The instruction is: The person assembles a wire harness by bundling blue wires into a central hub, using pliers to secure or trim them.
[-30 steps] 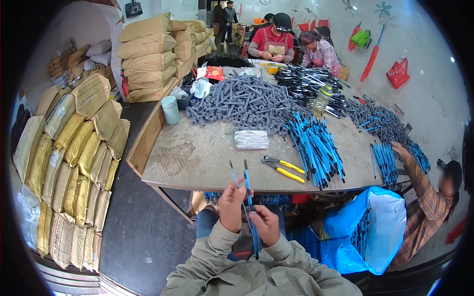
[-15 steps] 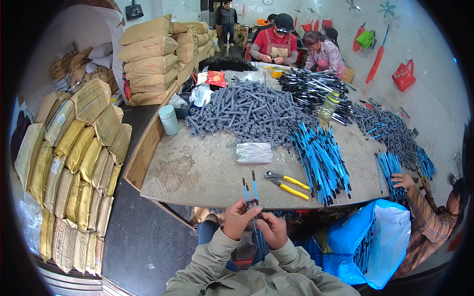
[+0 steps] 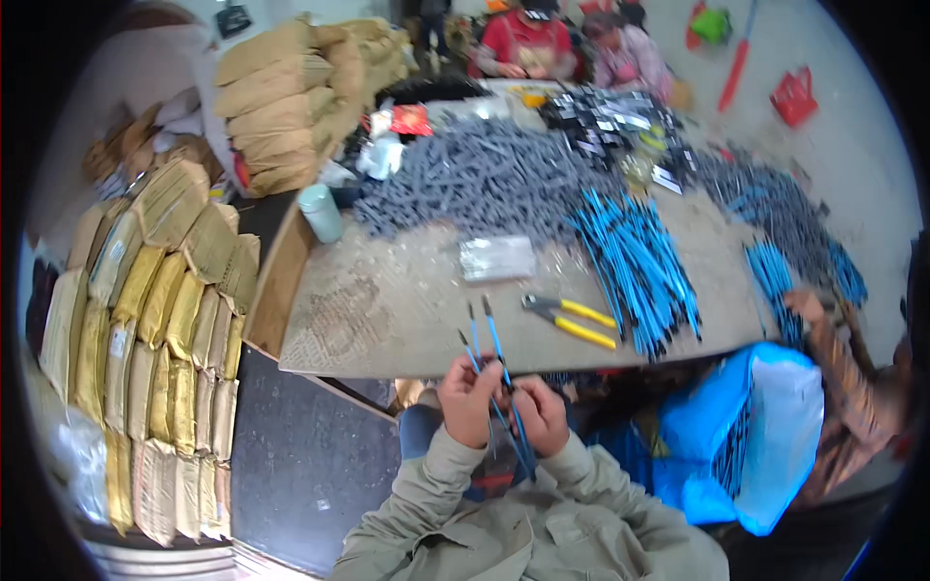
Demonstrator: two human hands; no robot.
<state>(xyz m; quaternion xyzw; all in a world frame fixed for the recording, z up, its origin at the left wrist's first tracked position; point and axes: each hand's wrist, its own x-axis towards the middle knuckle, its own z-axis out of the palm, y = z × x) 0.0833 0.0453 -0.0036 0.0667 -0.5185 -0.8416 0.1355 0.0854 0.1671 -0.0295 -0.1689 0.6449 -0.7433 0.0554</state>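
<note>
In front of the table's near edge, my left hand (image 3: 469, 399) is closed round a few thin blue rods with black tips (image 3: 496, 339). The upper ends of these rods fan out above my fingers, and their lower ends slant down between both hands. My right hand (image 3: 541, 414) is closed on the same rods just beside the left, its fingertips partly hidden and a little blurred. Nearest to the hands on the table are yellow-handled cutting pliers (image 3: 581, 324). Behind these lies a bundle of thin pale sticks (image 3: 497, 259).
A large heap of grey plastic parts (image 3: 475, 184) covers the table's far half. Blue rods (image 3: 639, 271) are piled at right, above a blue bag (image 3: 697, 436). A mint-coloured cup (image 3: 320, 213) stands left. Stacked sacks (image 3: 145, 320) line the left side. A co-worker's hand (image 3: 804, 305) touches rods at far right.
The view has tilted downward, so the table sits higher in it, and the picture is blurrier. Between my hands the blue rods have spread and turned slightly. Both hands keep their hold.
</note>
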